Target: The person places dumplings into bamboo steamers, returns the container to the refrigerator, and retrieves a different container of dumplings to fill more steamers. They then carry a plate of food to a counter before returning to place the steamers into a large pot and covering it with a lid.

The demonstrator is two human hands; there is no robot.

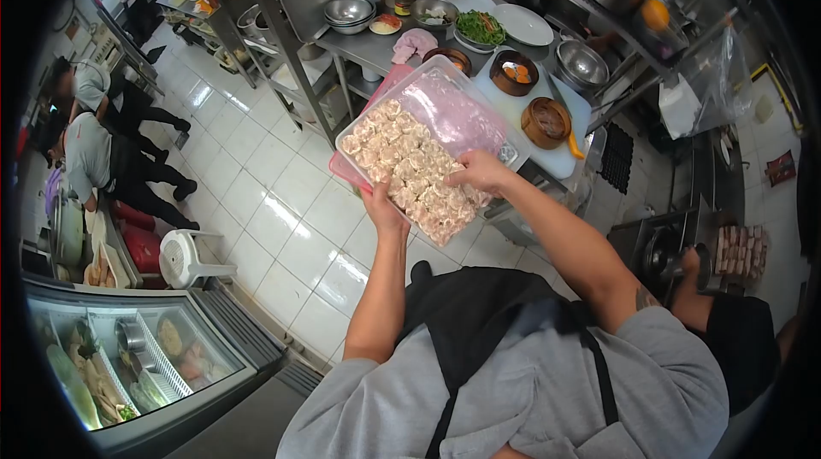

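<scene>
My left hand (387, 209) grips the near left edge of a clear plastic container (343, 136), its thumb over the rim. Small pale dumplings (402, 151) fill much of the container, which is held tilted in front of me. At its far end a bare stretch of the bottom shows. My right hand (481, 173) reaches over the right side with fingers closed against the dumplings; what lies between its fingertips is hidden. A pink-red tray or lid (346, 170) sticks out from beneath the container.
A steel counter ahead bears a white cutting board (558, 158), round steamer baskets (546, 122), a bowl of greens (480, 28) and a pink cloth (414, 44). A glass-topped fridge (248, 356) stands at lower left, near a white stool (184, 258). Two people bend at far left; another person is close on my right.
</scene>
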